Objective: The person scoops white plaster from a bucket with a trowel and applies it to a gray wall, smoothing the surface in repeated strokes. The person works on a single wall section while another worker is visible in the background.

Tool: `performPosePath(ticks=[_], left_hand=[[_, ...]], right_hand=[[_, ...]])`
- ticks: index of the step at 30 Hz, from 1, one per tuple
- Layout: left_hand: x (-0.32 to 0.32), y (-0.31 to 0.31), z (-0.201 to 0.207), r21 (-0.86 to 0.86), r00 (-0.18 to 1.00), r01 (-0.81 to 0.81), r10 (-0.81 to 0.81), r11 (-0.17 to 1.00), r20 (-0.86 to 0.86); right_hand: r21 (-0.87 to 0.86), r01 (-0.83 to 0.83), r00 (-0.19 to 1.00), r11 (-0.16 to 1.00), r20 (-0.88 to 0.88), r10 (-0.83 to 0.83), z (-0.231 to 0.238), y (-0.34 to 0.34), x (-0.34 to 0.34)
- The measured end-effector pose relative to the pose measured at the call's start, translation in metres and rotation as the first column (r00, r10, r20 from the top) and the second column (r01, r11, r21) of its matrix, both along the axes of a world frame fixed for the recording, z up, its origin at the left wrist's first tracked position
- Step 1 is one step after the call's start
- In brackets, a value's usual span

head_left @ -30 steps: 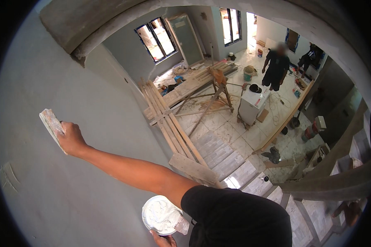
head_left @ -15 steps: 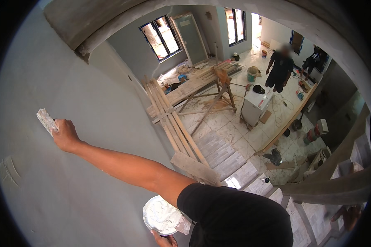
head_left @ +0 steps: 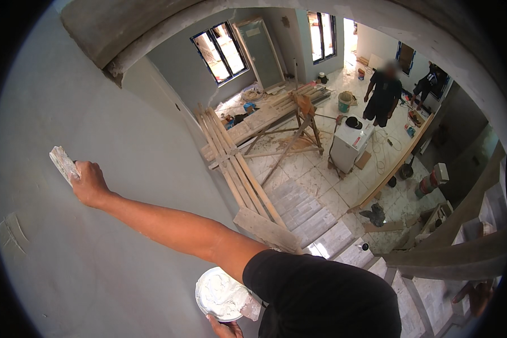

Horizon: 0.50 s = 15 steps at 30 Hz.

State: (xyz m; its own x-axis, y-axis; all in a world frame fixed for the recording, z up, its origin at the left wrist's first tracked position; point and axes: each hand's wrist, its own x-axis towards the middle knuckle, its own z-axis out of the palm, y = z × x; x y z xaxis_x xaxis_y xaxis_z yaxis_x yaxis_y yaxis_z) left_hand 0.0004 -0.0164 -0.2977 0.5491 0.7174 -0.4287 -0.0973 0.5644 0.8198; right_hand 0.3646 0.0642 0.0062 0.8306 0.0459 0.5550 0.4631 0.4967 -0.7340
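Observation:
My right arm stretches across to the grey wall [head_left: 135, 158] on the left. In my right hand [head_left: 91, 183], closed around its handle, is a putty knife [head_left: 65, 162] with its wide blade caked in pale filler, against or close to the wall. Low in the view, my left hand [head_left: 225, 328] supports a round shallow bowl [head_left: 199, 293] from beneath, its fingers partly hidden. White putty [head_left: 221, 290] fills the bowl, and a flat, putty-smeared piece [head_left: 250, 308] leans over its right rim. Raised putty streaks [head_left: 14, 232] mark the wall farther left.
Tiled stairs [head_left: 321, 225] descend beside me. Long wooden planks [head_left: 231, 163] lean along the wall. Below stand a wooden trestle [head_left: 307, 124], a white cabinet [head_left: 349, 143] and a bucket [head_left: 345, 101]. Two people [head_left: 384, 93] are down there. A blurred hand or foot [head_left: 477, 296] shows at right.
The putty knife and my right hand have shifted very slightly upward along the wall. The bowl stays in place in my left hand.

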Motion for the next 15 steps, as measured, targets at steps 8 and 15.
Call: performPosePath(ticks=[8,15], left_hand=[[0.0029,-0.0003,0.0053,-0.005,1.0,0.001,-0.001,1.0,-0.016],[0.0037,-0.001,0.0088,-0.009,1.0,0.003,-0.003,1.0,-0.024]], right_hand=[[0.016,0.004,1.0,1.0,0.009,-0.004,0.0012,0.0021,0.0012],[0.006,-0.015,1.0,1.0,-0.018,0.015,0.0019,-0.0027,-0.0002]])
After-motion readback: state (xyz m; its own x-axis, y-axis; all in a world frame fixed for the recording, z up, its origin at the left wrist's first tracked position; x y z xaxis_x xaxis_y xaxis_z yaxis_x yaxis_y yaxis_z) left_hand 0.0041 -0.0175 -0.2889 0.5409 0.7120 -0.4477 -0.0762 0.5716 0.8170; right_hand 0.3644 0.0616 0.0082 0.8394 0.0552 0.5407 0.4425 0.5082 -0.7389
